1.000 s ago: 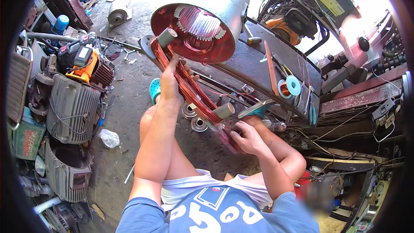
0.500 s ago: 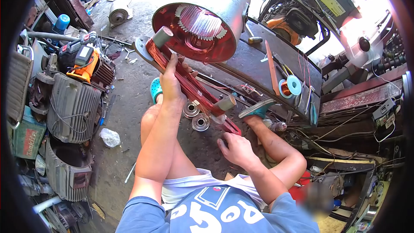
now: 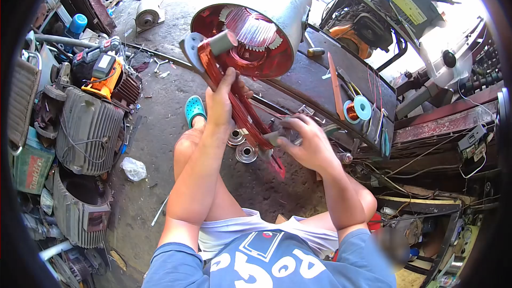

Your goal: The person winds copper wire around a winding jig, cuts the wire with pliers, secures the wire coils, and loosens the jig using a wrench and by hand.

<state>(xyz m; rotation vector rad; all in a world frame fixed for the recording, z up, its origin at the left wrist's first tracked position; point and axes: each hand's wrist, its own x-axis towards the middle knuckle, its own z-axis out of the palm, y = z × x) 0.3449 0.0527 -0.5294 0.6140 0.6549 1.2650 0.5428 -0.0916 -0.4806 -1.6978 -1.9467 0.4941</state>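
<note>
My left hand is wrapped round the middle of a long bundle of copper wire, stretched between two grey pegs on a winding former. The upper peg stands on a metal plate; the lower peg is close to my right hand. That hand has its thumb and fingers apart around the peg's end, and contact cannot be made out. A red tip sticks out below. Behind the bundle lies a motor housing with partly wound slots.
Two bearings lie on the floor. A low metal bench carries a copper wire spool, a screwdriver and pliers. Finned motor casings and a yellow-black power tool crowd the left. A plastic bag lies nearby.
My right hand has risen from the red lower tip to beside the lower peg, its fingers spreading. The former has turned and its upper end has shifted right in my left hand.
</note>
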